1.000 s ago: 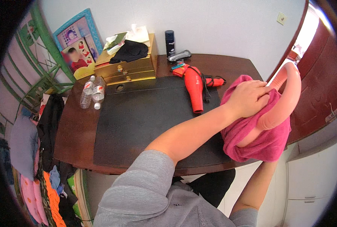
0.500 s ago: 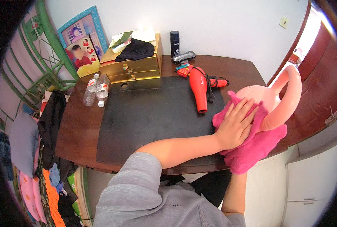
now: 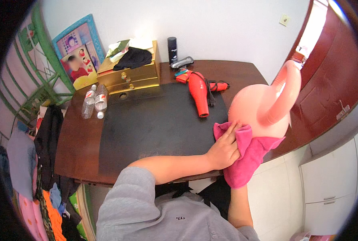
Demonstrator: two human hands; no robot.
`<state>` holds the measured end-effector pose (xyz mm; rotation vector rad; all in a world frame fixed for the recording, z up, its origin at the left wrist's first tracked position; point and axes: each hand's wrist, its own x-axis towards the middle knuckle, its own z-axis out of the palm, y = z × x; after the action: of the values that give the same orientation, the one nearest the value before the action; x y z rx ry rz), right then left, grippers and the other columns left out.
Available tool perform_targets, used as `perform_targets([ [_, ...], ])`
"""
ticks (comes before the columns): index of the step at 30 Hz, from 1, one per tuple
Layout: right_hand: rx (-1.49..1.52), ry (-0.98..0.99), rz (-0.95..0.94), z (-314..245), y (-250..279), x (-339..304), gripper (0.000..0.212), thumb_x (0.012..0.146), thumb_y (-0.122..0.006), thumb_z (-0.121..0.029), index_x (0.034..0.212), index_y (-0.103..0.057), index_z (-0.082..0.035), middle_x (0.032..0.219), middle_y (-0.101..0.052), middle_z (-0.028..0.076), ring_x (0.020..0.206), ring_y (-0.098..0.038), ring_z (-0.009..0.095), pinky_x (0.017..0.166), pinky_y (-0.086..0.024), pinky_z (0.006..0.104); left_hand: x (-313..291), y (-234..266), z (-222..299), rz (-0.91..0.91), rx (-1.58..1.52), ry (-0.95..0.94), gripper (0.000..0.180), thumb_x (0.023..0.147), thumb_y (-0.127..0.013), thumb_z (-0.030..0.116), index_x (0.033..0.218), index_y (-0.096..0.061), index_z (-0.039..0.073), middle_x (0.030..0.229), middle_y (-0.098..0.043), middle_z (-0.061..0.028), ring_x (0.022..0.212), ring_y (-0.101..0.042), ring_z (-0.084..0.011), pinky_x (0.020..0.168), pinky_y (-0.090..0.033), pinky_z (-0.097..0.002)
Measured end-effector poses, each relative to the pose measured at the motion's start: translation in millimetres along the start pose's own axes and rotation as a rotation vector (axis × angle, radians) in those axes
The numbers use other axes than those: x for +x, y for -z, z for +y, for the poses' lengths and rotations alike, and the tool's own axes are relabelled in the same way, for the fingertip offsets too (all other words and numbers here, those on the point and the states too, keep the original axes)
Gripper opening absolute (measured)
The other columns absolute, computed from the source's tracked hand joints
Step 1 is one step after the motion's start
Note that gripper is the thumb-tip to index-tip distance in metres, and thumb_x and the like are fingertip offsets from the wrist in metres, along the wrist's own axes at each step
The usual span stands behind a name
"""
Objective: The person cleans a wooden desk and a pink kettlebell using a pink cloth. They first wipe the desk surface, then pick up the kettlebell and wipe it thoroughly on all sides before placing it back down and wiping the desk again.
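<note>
A glossy pink rounded thing (image 3: 249, 106) with a large looped handle stands tilted over the table's right end. Against its lower left side, my left hand (image 3: 224, 150) grips a dark pink cloth (image 3: 251, 158), with the fingers close together on a fold. The cloth hangs below the rounded body and drapes over my right hand, whose fingers and palm are hidden. My right forearm (image 3: 240, 205) comes up from below into the cloth. A red hair dryer (image 3: 199, 96) with a black cord lies left of the pink thing.
The brown table (image 3: 76, 150) bears a dark mat (image 3: 155, 132). Two plastic bottles (image 3: 100, 100) lie at left, by a gold drawer box (image 3: 141, 76) with cloths on top. A black spray can (image 3: 172, 50) stands against the wall. White cabinets (image 3: 327, 180) are at right.
The looped handle has swung upward and the rounded body is more exposed. My left hand has slid down and left with the cloth. The whole view has shifted slightly.
</note>
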<state>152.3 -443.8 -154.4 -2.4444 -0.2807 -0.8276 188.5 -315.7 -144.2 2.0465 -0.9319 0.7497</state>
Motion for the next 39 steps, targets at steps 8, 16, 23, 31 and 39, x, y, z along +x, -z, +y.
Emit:
perform_targets([
  [8, 0.217, -0.115, 0.093, 36.6, 45.1, 71.6, 0.052, 0.107, -0.052, -0.023, 0.154, -0.042, -0.004, 0.156, -0.048, 0.015, 0.141, -0.046, 0.029, 0.121, -0.032, 0.0384, 71.9, 12.5, -47.6, 0.164, 0.004, 0.018, 0.061, 0.098, -0.049, 0.012, 0.154, -0.035, -0.009, 0.161, -0.029, -0.0345, 0.15, -0.024, -0.0565, 0.126, -0.021, -0.0575],
  [16, 0.696, -0.189, 0.122, 123.1, 56.5, 132.1, 0.048, 0.109, -0.048, -0.018, 0.154, -0.042, -0.004, 0.155, -0.048, 0.011, 0.142, -0.046, 0.024, 0.122, -0.032, 0.0361, 130.6, -10.5, -104.2, 0.123, -0.414, 0.189, 0.048, 0.106, -0.042, 0.016, 0.15, -0.047, -0.004, 0.156, -0.047, -0.0254, 0.148, -0.041, -0.0382, 0.123, -0.031, -0.0421],
  [23, 1.297, -0.303, 0.128, 157.0, 14.9, 94.2, 0.045, 0.112, -0.041, -0.014, 0.155, -0.038, -0.003, 0.157, -0.045, 0.006, 0.143, -0.043, 0.018, 0.123, -0.03, 0.0323, 84.5, -9.2, -109.6, 0.149, -0.83, 0.517, 0.056, 0.11, -0.05, 0.032, 0.157, -0.039, 0.003, 0.156, -0.048, -0.01, 0.142, -0.046, -0.0263, 0.118, -0.037, -0.041],
  [31, 0.927, -0.303, 0.009, 164.1, 37.3, 53.4, 0.046, 0.105, -0.057, -0.021, 0.148, -0.052, -0.006, 0.151, -0.054, 0.013, 0.141, -0.049, 0.026, 0.12, -0.035, 0.0386, -17.9, -8.6, -71.5, 0.052, -0.603, 0.889, 0.058, 0.108, -0.05, 0.04, 0.153, -0.042, 0.004, 0.152, -0.051, -0.0134, 0.14, -0.049, -0.0315, 0.115, -0.04, -0.0448],
  [39, 0.119, -0.187, 0.009, 285.3, 14.0, 38.4, 0.039, 0.09, -0.071, -0.029, 0.127, -0.069, -0.015, 0.123, -0.066, 0.011, 0.115, -0.059, 0.035, 0.099, -0.046, 0.0464, -29.5, -3.9, -25.2, -0.439, 0.2, 0.266, 0.036, 0.095, -0.053, 0.023, 0.116, -0.069, -0.002, 0.121, -0.066, -0.026, 0.116, -0.058, -0.0489, 0.103, -0.042, -0.0557],
])
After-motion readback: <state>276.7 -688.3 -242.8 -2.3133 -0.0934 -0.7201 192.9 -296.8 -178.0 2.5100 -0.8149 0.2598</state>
